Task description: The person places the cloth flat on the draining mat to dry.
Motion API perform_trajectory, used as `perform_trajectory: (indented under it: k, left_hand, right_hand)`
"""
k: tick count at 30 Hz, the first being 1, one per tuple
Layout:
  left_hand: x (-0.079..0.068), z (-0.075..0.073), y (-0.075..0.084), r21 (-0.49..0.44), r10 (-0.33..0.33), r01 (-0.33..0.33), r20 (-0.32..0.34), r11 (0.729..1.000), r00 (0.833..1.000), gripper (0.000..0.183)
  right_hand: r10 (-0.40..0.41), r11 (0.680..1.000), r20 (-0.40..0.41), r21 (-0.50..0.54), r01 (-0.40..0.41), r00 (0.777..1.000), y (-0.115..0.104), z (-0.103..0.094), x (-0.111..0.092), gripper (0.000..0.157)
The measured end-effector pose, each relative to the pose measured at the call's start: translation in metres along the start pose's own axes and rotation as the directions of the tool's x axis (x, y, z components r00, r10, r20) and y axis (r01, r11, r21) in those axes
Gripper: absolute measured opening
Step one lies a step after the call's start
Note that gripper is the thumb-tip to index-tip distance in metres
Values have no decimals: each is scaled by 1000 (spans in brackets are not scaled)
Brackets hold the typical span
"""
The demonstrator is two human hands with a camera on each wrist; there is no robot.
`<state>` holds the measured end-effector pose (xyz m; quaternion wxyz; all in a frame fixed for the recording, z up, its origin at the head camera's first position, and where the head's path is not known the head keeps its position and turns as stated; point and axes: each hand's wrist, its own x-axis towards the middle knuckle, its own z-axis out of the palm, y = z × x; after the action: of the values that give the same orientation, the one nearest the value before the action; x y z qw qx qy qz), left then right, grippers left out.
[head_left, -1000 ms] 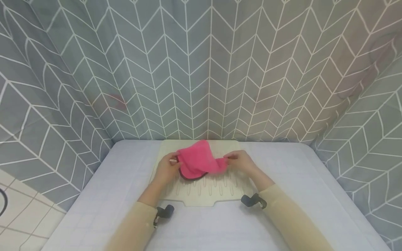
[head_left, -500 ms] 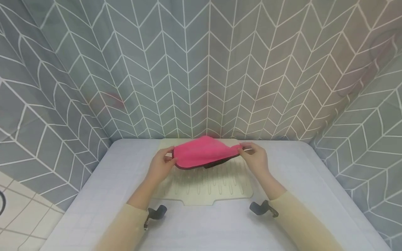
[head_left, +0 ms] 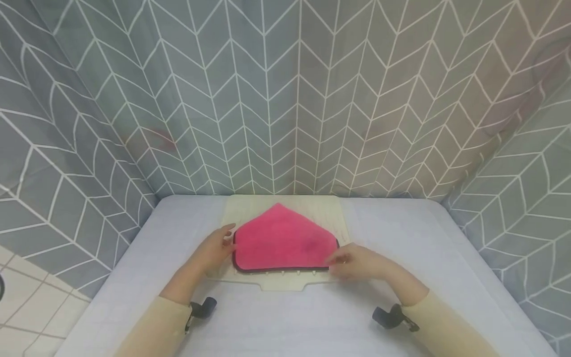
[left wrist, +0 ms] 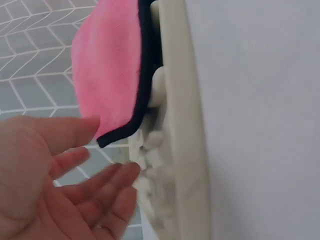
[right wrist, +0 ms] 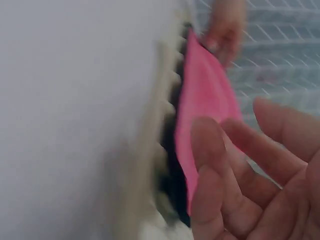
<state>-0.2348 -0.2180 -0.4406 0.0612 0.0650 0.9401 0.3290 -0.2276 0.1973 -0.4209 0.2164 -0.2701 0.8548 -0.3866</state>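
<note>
A pink cloth point(head_left: 285, 240) with a dark border lies spread over a cream ribbed board point(head_left: 283, 283), its far part coming to a point. At the cloth's left edge is my left hand point(head_left: 217, 250); in the left wrist view the thumb point(left wrist: 75, 132) is at the cloth's corner, and the other fingers point(left wrist: 112, 200) are spread apart from it. My right hand point(head_left: 357, 262) is at the cloth's near right corner. The right wrist view shows its fingers point(right wrist: 210, 145) loosely bent in front of the cloth, partly hiding it, with nothing pinched between them.
The board lies on a table with a white cover point(head_left: 285, 327). Grey curtains point(head_left: 285, 99) with white chevron lines stand behind and on both sides. White floor tiles point(head_left: 31, 307) show at the lower left.
The cloth was bunched, then stretched between both hands above the board; now it lies flat on it. Both hands have moved apart and nearer, and their pinch on the cloth has loosened.
</note>
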Motion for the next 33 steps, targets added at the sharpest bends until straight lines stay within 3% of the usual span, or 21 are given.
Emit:
perform_trajectory:
  k: [3, 6, 8, 13, 16, 20, 25, 30, 33]
  left_hand:
    - [-1, -3, -1, -2, -15, 15, 9, 1000, 1000, 66]
    - [0, -3, -3, -4, -3, 3, 5, 1000, 1000, 65]
    - [1, -2, -5, -20, 13, -13, 4, 1000, 1000, 64]
    - [6, 6, -7, -83, 46, -46, 0, 995, 999, 60]
    - [8, 9, -6, -128, 33, -34, -3, 991, 999, 57]
    - [11, 11, -3, -160, 52, -56, -30, 986, 998, 50]
    - [13, 11, -4, -197, 83, -91, -47, 976, 995, 44]
    - [12, 10, -3, -223, 81, -81, -10, 972, 997, 52]
    - [10, 8, -2, -234, 82, -85, -21, 969, 996, 57]
  right_hand:
    - [59, 998, -87, 43, -55, 995, 3, -16, 0, 30]
    - [141, 990, -197, 57, -132, 970, 10, -27, 4, 32]
    - [155, 987, -225, 81, -141, 962, 16, -30, 7, 35]
    - [147, 967, -192, 234, -101, 970, 25, -24, 17, 40]
    - [177, 954, -181, 272, -123, 967, 23, -18, 26, 39]
    - [218, 955, -218, 247, -162, 951, 22, -13, 37, 35]
    - [210, 957, -249, 250, -147, 945, 27, -9, 46, 33]
    - [199, 968, -256, 202, -149, 946, 35, -10, 49, 42]
    - [171, 976, -285, 179, -123, 943, 35, -14, 48, 50]
